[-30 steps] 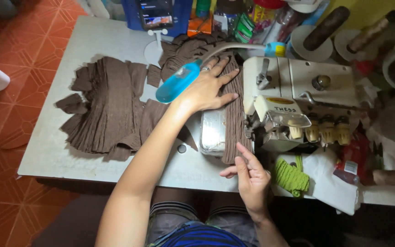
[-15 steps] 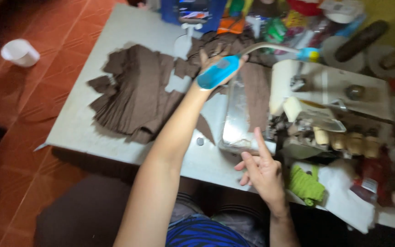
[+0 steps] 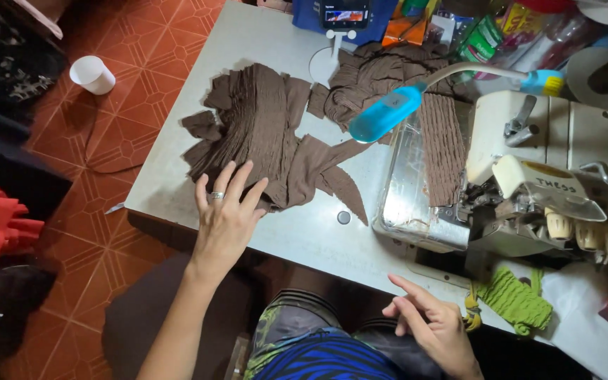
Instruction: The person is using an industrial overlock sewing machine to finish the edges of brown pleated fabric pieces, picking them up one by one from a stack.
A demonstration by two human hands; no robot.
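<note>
Just now the left hand (image 3: 225, 211) lies open on the brown fabric stack (image 3: 255, 134) at the bench (image 3: 304, 232) edge. Right hand (image 3: 431, 325) hovers loosely open and empty beside the sewing machine (image 3: 529, 190), whose blue lamp (image 3: 386, 112) overhangs more fabric.

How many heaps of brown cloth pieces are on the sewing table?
3. One big stack lies under the left hand's fingertips, a crumpled heap sits at the table's far side, and a narrow stack lies on the sewing machine's bed. More may be hidden beneath.

Take the sewing machine (image 3: 529, 183) as your mark: the stack of cut fabric pieces (image 3: 255, 134) lies on the table (image 3: 304, 232) to its left, your left hand (image 3: 225, 214) on that stack's near edge, your right hand (image 3: 431, 327) before the machine.
</note>
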